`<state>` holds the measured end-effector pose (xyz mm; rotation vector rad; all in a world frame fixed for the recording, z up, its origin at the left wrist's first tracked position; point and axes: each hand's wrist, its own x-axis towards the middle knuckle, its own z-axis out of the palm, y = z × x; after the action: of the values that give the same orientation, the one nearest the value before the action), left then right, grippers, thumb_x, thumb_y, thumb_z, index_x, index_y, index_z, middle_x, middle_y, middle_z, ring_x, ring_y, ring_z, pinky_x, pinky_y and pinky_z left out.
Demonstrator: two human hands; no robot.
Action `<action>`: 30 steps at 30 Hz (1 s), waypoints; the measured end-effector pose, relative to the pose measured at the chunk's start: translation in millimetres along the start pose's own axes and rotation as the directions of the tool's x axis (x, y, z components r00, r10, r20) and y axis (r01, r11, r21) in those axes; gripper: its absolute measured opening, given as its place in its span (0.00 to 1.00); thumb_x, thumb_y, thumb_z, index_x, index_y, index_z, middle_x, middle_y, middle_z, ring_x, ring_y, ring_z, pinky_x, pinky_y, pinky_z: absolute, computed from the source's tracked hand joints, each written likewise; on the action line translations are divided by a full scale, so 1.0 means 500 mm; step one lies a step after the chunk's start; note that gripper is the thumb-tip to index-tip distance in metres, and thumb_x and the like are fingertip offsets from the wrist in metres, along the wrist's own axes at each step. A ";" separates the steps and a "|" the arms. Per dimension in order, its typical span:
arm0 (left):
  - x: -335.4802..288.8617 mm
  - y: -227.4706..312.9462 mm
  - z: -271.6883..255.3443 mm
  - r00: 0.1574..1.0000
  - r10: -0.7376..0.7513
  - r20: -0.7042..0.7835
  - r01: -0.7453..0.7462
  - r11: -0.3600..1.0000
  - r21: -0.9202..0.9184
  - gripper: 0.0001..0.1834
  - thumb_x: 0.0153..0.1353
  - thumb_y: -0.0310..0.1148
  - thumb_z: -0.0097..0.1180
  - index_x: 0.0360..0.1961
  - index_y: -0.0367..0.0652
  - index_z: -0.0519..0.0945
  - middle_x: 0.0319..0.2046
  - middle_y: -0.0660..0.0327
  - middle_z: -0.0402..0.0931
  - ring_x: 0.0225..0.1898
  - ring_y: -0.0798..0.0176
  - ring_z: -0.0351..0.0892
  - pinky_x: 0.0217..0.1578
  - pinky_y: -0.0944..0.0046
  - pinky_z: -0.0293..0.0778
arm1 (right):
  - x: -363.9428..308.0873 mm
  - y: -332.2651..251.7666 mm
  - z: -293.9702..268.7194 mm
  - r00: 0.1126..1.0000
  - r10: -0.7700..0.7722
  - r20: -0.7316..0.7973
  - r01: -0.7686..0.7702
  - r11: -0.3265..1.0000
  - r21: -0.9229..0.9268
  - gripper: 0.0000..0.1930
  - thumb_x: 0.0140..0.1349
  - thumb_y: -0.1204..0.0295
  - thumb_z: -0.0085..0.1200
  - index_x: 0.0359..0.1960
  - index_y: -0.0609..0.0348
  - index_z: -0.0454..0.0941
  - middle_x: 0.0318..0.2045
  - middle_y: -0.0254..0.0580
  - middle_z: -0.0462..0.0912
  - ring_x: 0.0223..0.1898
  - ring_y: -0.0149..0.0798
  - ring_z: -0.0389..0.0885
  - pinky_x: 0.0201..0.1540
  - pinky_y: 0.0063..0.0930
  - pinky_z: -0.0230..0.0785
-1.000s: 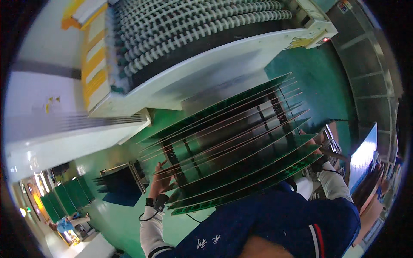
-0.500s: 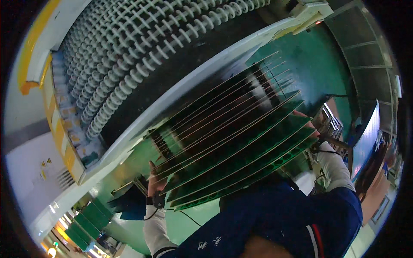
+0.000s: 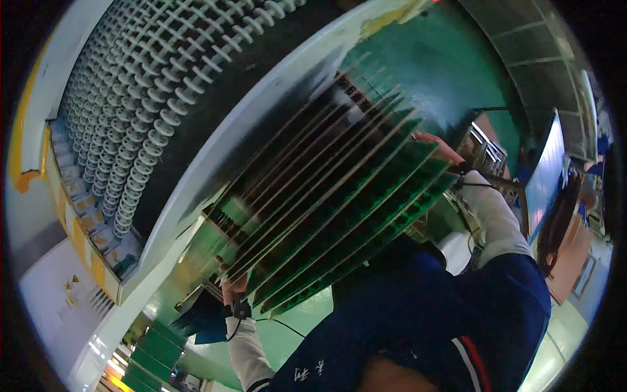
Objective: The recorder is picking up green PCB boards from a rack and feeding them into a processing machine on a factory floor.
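Several thin green circuit-board panels (image 3: 366, 225) stand on edge, side by side, in a dark slotted rack (image 3: 225, 225). Their nearer faces carry rows of round shapes. At the left ends of the panels, my left hand (image 3: 233, 281) is closed on an edge, its fingers partly hidden. My right hand (image 3: 441, 147) grips the right end of a panel, the fingers reaching over its far side. Which single panel each hand holds is hard to tell because the edges overlap and blur. Both wrists have dark bands and white sleeves.
Beyond the rack runs a machine's pale frame (image 3: 261, 111) with a bed of grey roller wheels (image 3: 157, 124). A bluish flat panel (image 3: 545, 173) and brown boards (image 3: 568, 261) stand at the right. A dark blue object (image 3: 202, 320) lies left of my left hand.
The view has turned, so the roller bed and panels appear farther left and steeper. Both hands are still at the panels' ends; my right hand shows more clearly.
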<state>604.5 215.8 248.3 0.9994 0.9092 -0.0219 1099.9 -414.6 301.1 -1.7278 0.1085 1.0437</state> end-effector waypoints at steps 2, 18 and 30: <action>0.027 0.048 0.070 0.982 0.108 0.157 -0.151 0.941 0.302 0.20 0.64 0.37 0.44 0.57 0.51 0.65 0.49 0.59 0.72 0.48 0.56 0.72 0.60 0.52 0.54 | 0.041 0.097 -0.030 0.965 0.221 0.143 -0.262 0.869 0.421 0.29 0.61 0.47 0.43 0.56 0.54 0.68 0.53 0.36 0.69 0.54 0.35 0.66 0.57 0.31 0.55; -0.191 -0.112 0.134 0.983 0.135 -0.126 -0.132 0.991 0.035 0.32 0.62 0.52 0.45 0.62 0.45 0.58 0.59 0.56 0.61 0.57 0.49 0.61 0.53 0.47 0.60 | -0.341 -0.255 0.161 0.751 -0.552 -0.363 0.486 0.834 -0.263 0.12 0.61 0.67 0.51 0.36 0.65 0.76 0.32 0.36 0.80 0.37 0.28 0.75 0.43 0.25 0.67; -0.390 -0.317 0.190 0.886 -0.288 -0.362 0.224 0.952 -0.209 0.36 0.59 0.57 0.48 0.59 0.40 0.62 0.53 0.57 0.67 0.51 0.55 0.68 0.48 0.55 0.65 | -0.382 -0.220 0.487 0.561 -0.599 0.571 0.760 0.100 -0.643 0.11 0.49 0.66 0.55 0.33 0.56 0.73 0.33 0.41 0.75 0.39 0.46 0.75 0.38 0.40 0.67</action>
<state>476.1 -17.0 285.9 0.7344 1.3855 0.0286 898.5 -246.4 498.6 -2.1238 -1.5225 0.4353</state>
